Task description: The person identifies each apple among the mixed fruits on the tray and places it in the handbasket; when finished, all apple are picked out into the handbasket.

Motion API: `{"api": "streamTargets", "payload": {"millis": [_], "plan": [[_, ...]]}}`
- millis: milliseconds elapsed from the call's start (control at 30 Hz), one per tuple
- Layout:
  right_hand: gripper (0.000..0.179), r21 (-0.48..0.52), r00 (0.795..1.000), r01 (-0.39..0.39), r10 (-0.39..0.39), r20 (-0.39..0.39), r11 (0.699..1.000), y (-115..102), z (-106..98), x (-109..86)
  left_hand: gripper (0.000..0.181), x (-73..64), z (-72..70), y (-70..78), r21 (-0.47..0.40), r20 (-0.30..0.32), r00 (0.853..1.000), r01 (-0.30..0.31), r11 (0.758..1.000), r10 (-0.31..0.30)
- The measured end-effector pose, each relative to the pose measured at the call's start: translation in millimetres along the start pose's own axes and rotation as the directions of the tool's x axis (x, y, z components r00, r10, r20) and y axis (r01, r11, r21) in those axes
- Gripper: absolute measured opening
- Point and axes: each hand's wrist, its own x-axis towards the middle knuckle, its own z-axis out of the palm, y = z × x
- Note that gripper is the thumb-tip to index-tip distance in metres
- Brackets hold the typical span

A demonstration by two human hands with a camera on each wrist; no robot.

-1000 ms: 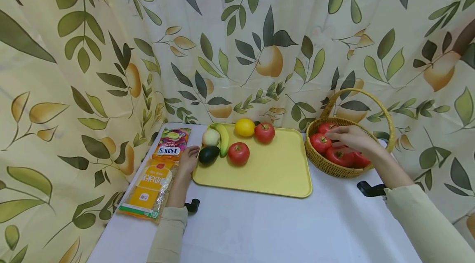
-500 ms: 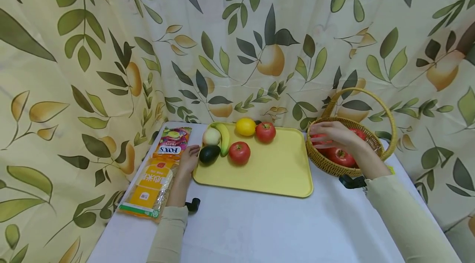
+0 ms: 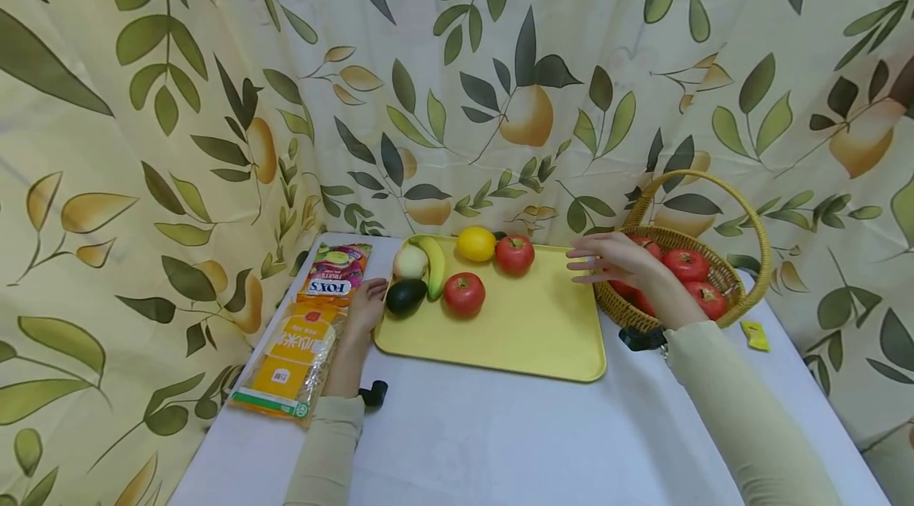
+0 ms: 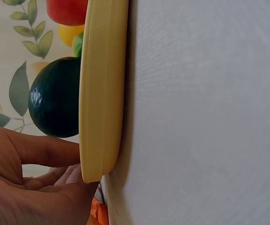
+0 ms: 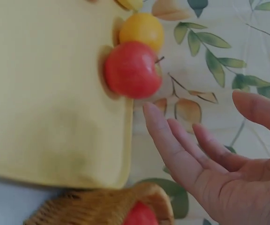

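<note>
My left hand holds the left edge of a yellow tray; the left wrist view shows its digits on both sides of the rim. Beside it on the tray lies a dark green avocado, with a pale round fruit, a banana, a lemon and two red apples, one in front and one behind. My right hand is above the tray's right edge and the basket's left side, fingers extended and holding nothing. The wicker basket contains several red fruits.
Left of the tray lie a Fox's candy bag and an orange grain packet. A small yellow packet sits right of the basket. Patterned cloth hangs behind the white table.
My right hand has moved left, from over the basket's fruits to the tray's right edge, empty throughout. The small yellow packet has come into view. My left hand has stayed at the tray.
</note>
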Motion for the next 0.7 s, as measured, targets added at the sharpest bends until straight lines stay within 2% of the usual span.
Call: {"api": "streamTargets", "payload": {"millis": [267, 467, 567, 700], "plan": [[0.06, 0.127, 0.999, -0.046, 0.048, -0.018, 0.991, 7, 20, 29.2, 0.047, 1.7, -1.1, -1.8, 0.021, -0.004, 1.0, 0.006, 1.0, -0.006], [0.062, 0.144, 0.998, -0.051, 0.055, -0.023, 0.988, 14, 29, 47.3, 0.046, 4.2, -0.8, -3.4, 0.031, -0.008, 1.0, -0.005, 1.0, 0.005], [0.065, 0.185, 0.996, -0.051, 0.062, -0.057, 0.981, 18, 35, 57.7, 0.046, 5.3, -0.9, -3.5, 0.023, -0.007, 1.0, 0.002, 1.0, -0.002], [0.065, 0.266, 0.988, -0.019, 0.058, -0.14, 0.964, 23, 47, 71.8, 0.047, 4.3, -0.1, -2.0, -0.004, -0.005, 1.0, 0.001, 1.0, -0.001]]}}
